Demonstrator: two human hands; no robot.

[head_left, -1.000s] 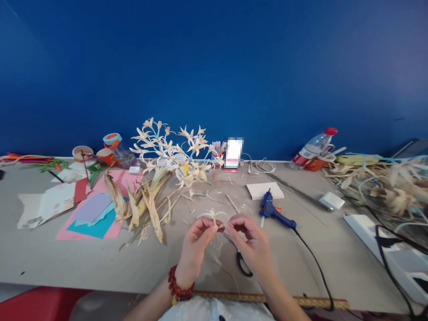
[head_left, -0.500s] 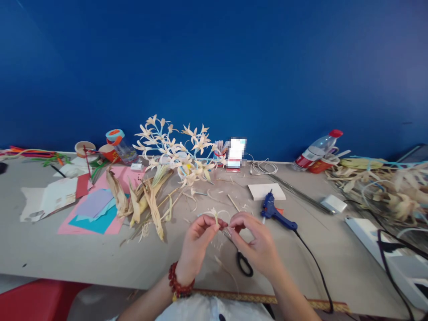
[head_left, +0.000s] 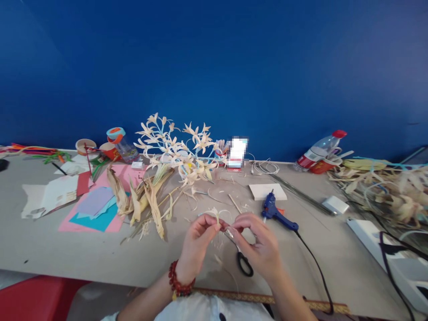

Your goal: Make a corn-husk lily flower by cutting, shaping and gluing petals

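One small flower [head_left: 217,217] is held in the left hand [head_left: 199,240], with its stem clamped between the fingers and its petals spread just above their tips, towards 12 o'clock. The fingers of the right hand [head_left: 261,247] are bent in close beside the left ones, at about 4 o'clock from the flower; whether anything is gripped there cannot be told. On the surface [head_left: 150,263], read from the flower, one pair of scissors [head_left: 245,265] is seen at 5 o'clock, one glue gun [head_left: 281,217] at 3, one card [head_left: 267,192] at 2 and one phone [head_left: 237,152], blurred, at 1. Two bottles are counted: the clear bottle [head_left: 127,151] at 10 and the red-capped bottle [head_left: 314,154] at 2. One bouquet [head_left: 177,149] is placed at 11; dry husks [head_left: 154,211], too tangled to be counted, are heaped at 9.
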